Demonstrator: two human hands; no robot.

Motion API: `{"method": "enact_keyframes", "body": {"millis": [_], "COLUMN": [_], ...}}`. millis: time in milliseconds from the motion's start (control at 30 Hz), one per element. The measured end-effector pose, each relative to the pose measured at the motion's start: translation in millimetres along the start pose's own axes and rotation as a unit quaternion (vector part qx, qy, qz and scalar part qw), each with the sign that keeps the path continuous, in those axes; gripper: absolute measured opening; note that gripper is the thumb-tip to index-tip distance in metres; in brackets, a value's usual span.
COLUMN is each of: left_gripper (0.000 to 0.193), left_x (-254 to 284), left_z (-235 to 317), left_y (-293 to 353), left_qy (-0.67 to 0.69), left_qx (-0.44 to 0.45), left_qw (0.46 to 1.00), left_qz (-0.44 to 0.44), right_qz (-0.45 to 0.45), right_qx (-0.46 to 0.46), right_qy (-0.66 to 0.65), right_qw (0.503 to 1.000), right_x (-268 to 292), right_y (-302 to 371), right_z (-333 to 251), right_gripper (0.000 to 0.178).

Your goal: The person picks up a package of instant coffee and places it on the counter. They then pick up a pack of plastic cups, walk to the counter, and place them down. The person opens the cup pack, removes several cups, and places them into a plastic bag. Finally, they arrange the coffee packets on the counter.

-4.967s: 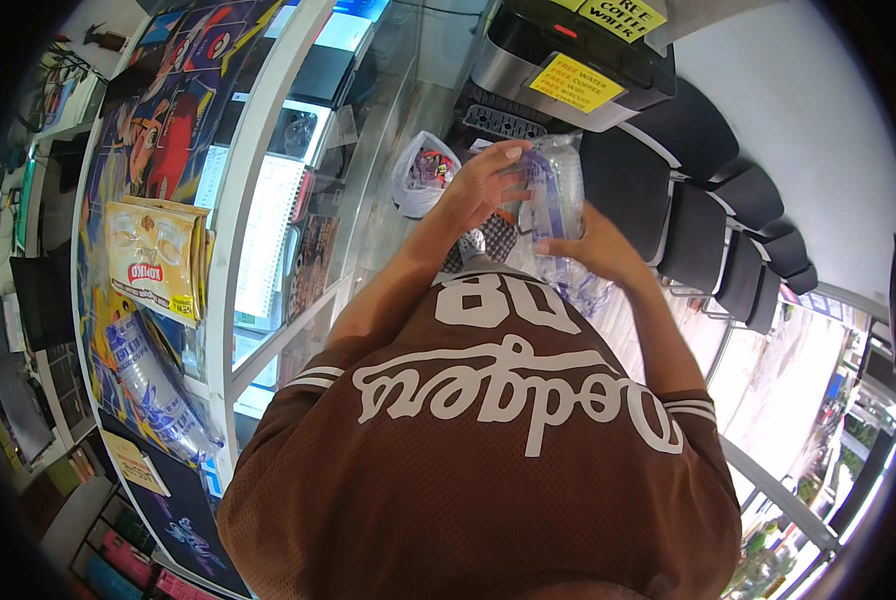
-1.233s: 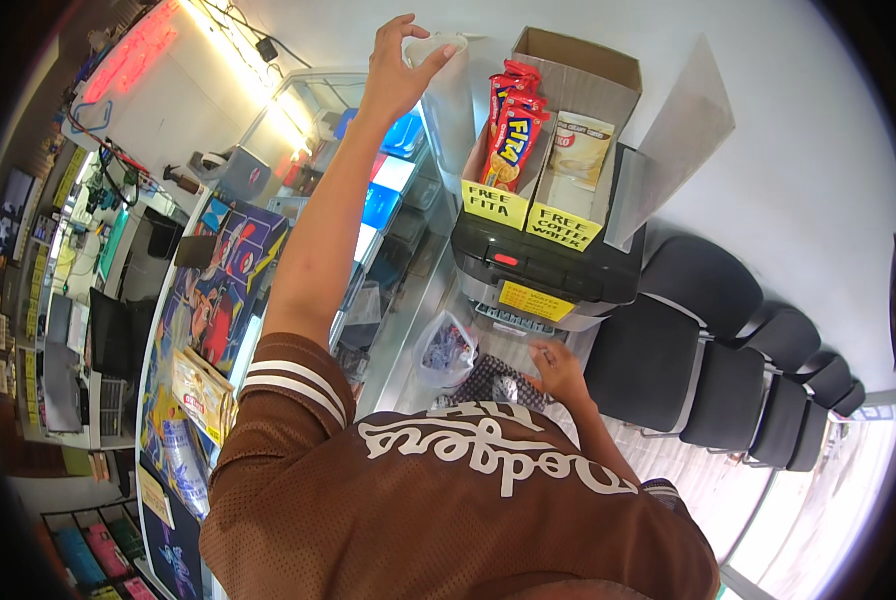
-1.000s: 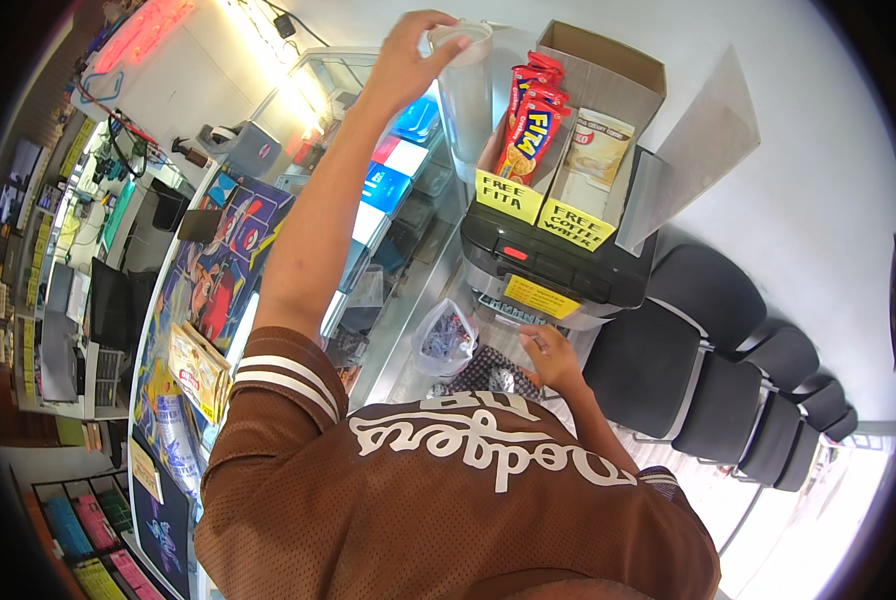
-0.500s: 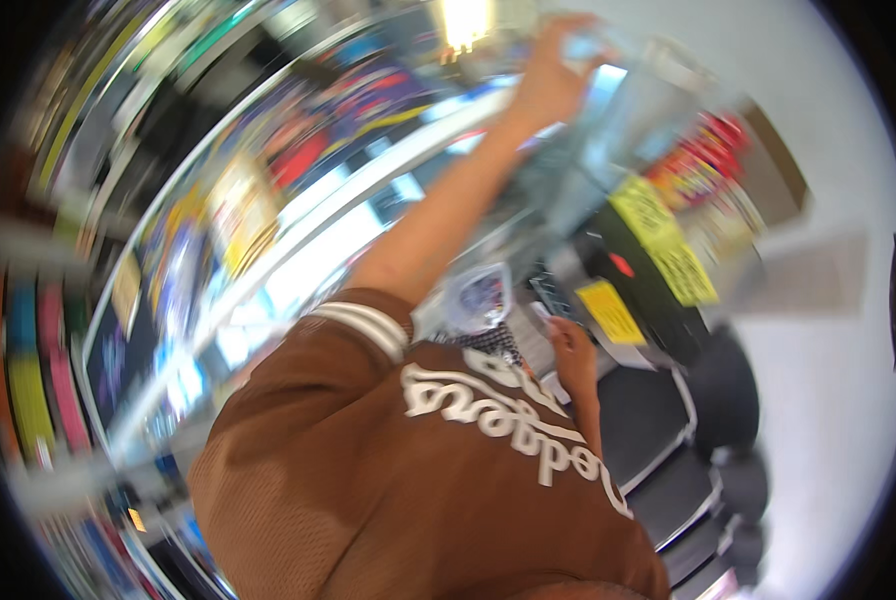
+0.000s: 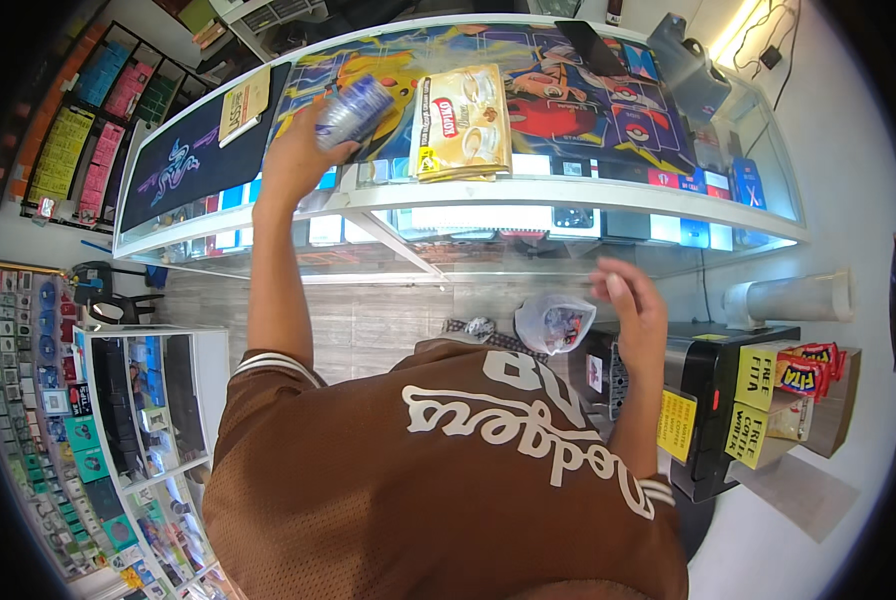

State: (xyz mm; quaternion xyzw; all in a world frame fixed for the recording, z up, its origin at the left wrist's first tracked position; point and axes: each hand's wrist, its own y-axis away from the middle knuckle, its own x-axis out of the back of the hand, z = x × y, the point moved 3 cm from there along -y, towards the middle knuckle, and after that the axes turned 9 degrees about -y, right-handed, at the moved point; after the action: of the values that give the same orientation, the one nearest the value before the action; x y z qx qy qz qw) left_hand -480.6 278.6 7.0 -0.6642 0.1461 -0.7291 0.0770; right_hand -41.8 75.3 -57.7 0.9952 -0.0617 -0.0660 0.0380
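Head view, seen from above. A pack of plastic cups [image 5: 356, 113], clear and blue, is held over the patterned mat [image 5: 558, 110] on the glass counter [image 5: 608, 197]; whether the mat is touched by it cannot be told. The pack is gripped by the left hand [image 5: 303, 148], the thumb being closed along its near side and the other fingers laid at its left (these are partly hidden, and the pack is slightly blurred). From the fingers, the pack is directed up and to the right, its long axis slanted from lower left to upper right, toward the far edge of the counter. To its right, just beside it, yellow drink packets [image 5: 460, 125] are stacked on the mat. The pack is thus nearest to the left hand and lies well apart from the right hand [image 5: 631, 297], in which nothing is seen; there the fingers are loosely bent and unclosed. Near the right hand, a white plastic bag [image 5: 531, 322] is seen lower down, and a black machine [image 5: 703, 405] is placed beside the right forearm.
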Motion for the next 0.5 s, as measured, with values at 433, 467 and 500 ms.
{"method": "enact_keyframes", "body": {"millis": [433, 467, 500], "left_gripper": [0.095, 0.080, 0.064], "left_x": [27, 30, 28], "left_z": [246, 243, 242], "left_y": [56, 47, 38], "left_qy": [0.750, 0.597, 0.421], "left_qx": [-0.100, -0.203, -0.303], "left_qw": [0.651, 0.771, 0.845], "left_qz": [0.058, 0.088, 0.127], "right_qz": [-0.012, 0.007, 0.037], "right_qx": [0.150, 0.134, 0.113], "right_qy": [-0.022, -0.037, -0.028], "right_qw": [0.988, 0.990, 0.992], "right_x": [-51, -29, -11], "right_y": [-20, -5, 12], "right_z": [-31, -19, -9], "right_gripper": [0.089, 0.088, 0.087]}}
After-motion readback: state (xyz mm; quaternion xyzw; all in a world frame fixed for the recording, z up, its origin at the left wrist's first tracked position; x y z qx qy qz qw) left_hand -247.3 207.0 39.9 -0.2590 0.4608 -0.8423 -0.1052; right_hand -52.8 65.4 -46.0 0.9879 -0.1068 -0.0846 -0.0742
